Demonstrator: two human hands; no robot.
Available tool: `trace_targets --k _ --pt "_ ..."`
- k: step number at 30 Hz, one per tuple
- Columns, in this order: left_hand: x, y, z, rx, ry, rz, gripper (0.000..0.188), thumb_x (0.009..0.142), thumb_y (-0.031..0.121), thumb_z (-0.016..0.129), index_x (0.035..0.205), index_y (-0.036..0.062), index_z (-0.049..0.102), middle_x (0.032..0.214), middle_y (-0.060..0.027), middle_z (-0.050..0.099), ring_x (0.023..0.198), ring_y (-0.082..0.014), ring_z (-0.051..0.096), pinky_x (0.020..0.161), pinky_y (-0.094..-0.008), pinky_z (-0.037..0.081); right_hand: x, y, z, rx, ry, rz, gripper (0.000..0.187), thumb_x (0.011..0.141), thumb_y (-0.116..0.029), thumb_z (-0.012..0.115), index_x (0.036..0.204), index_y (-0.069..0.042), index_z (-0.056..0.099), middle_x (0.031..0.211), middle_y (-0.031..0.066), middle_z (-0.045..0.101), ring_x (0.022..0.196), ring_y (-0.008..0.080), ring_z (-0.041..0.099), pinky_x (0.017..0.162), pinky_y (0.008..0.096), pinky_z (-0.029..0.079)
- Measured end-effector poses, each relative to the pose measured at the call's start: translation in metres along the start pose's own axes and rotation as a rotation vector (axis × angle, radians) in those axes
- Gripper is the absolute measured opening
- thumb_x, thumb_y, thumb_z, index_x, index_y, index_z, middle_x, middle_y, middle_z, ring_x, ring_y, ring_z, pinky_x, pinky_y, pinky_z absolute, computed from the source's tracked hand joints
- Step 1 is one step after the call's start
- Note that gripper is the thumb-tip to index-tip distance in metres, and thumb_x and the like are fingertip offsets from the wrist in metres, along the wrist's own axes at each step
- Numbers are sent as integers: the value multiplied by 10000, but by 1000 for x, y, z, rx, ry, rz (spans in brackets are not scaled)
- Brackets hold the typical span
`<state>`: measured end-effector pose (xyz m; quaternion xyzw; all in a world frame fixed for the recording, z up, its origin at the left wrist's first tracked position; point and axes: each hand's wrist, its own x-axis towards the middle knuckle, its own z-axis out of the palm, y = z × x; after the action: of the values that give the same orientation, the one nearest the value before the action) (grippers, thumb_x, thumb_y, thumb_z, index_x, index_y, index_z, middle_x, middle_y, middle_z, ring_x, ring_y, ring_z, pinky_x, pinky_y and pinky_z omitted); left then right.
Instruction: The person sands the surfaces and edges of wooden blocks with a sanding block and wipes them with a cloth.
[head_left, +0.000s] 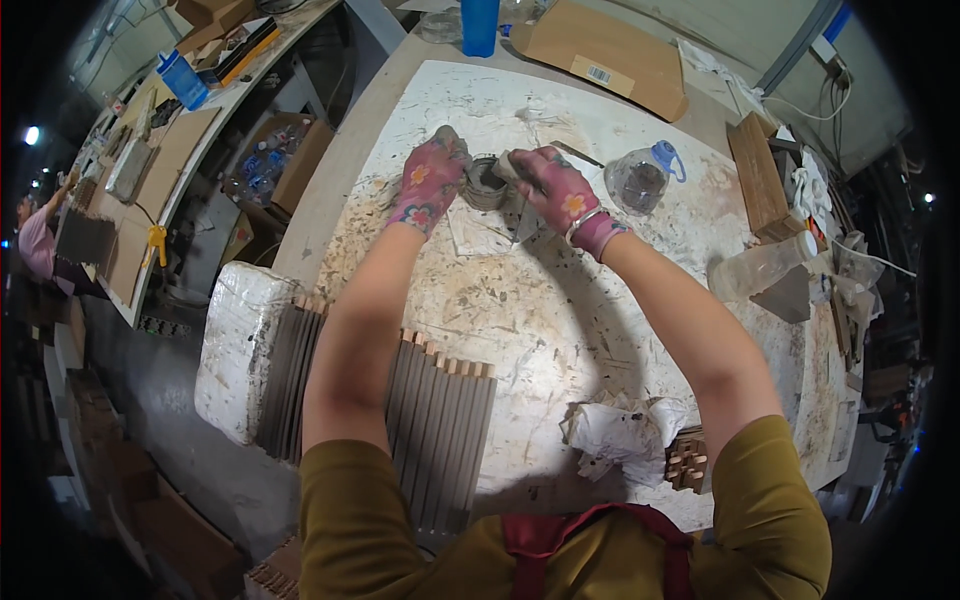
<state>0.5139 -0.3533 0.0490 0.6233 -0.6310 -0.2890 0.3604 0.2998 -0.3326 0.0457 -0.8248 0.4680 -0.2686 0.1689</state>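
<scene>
Observed at far left: blue jug (pixel 182 80) on a side table (pixel 190 150); cannot make out contents. Below, in an open cardboard box (pixel 305 165), clear plastic bottles (pixel 265 160) in a loose heap. Next, at the main table (pixel 540 300), white wrapped block (pixel 235 350) just beside dark strips (pixel 440 430); laid side by side with pale ends roughly aligned, presumably for easy counting and pick-up.

Noted at upper centre: left hand (pixel 435 175), gloved, curled against the left side of a small round pot (pixel 487 200), apparently to steady it. Cannot tell how firm. Pot located between both hands, resting on a pale sheet (pixel 480 238), likely to catch drips; dark inside, with grey-smeared walls. Right hand (pixel 556 188), gloved, bent over the right rim; cannot tell whether gripping a pale pad or only showing coated fingertips.

Further right: crumpled white cloth (pixel 625 435) at the near side, probably within reach for wiping; clear jug (pixel 640 185) with blue lid, dark matter showing within; bundled wooden sticks (pixel 687 460) beside the cloth; clear bottle (pixel 760 268) lying on its side, seemingly without contents.
</scene>
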Motion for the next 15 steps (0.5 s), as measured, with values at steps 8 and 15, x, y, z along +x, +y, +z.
trace_targets --k 8,15 --pt "22 -40 15 -38 54 90 80 843 60 585 913 28 562 827 -97 656 760 -176 623 655 -315 478 -9 -5 -33 -258 -105 -4 371 859 -111 594 1224 -175 577 1140 155 571 988 371 627 831 445 528" --pt "29 -43 15 81 76 82 80 861 77 588 934 45 596 893 -77 675 788 -207 632 662 -326 490 0 -11 -18 -300 -107 -210 374 857 -105 630 1226 -136 579 1119 153 571 967 370 623 816 431 519"
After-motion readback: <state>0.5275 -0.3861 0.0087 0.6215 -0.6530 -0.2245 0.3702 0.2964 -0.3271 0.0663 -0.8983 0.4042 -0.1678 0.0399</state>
